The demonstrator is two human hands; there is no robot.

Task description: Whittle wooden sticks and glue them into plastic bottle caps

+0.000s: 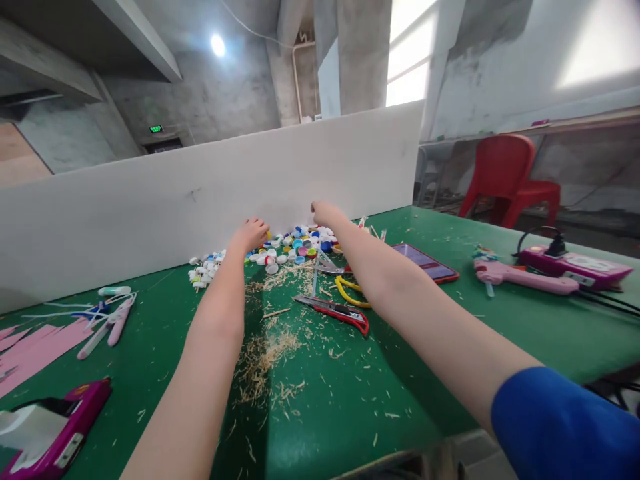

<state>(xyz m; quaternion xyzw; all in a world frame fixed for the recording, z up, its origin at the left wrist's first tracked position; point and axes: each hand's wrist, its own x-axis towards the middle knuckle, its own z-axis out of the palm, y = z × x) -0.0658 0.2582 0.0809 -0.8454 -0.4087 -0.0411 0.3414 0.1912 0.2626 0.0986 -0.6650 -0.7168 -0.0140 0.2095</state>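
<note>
Both arms stretch to the back of the green table, where a heap of coloured bottle caps lies against a white panel. My left hand is over the heap's left side, its fingers bent around a yellow bottle cap that shows at the fingertips. Higher up, beside the panel, my right hand is above the heap with its fingers curled in; whatever may be inside is hidden. Left of the heap, partly behind my left forearm, are small white caps. A red utility knife with its blade out lies in front.
Wood shavings litter the green table. Yellow-handled scissors and a tablet lie near my right forearm. Farther right are a pink glue gun and power strip. Pink sheets and another power strip are left.
</note>
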